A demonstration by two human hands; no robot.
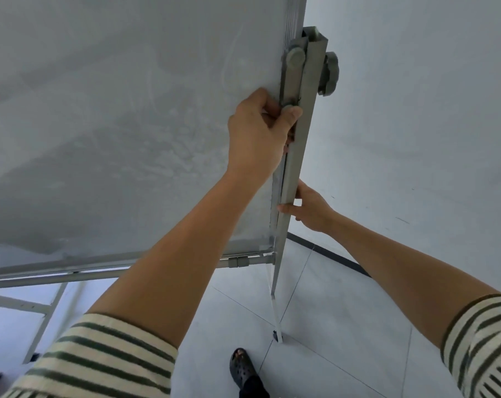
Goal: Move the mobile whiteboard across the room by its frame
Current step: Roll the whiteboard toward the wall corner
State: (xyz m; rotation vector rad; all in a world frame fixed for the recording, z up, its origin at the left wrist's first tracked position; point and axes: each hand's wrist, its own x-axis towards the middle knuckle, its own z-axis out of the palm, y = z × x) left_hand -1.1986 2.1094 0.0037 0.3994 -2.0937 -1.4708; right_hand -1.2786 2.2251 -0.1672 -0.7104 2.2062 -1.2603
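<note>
The mobile whiteboard (pixel 114 124) fills the left and middle of the head view, its smudged white face turned toward me. Its grey metal upright frame post (pixel 302 116) runs down the board's right edge to a foot on the floor. My left hand (pixel 258 133) is wrapped around the post and board edge, just below a round grey knob (pixel 294 57). Lower on the same post, my right hand (pixel 308 208) grips it from the right side, thumb across the front.
A white wall (pixel 415 110) stands close on the right, with a dark baseboard (pixel 329 254). Pale floor tiles (pixel 329 326) lie below. My foot in a dark clog (pixel 242 366) is near the post's foot. The stand's lower crossbars (pixel 28 305) show at lower left.
</note>
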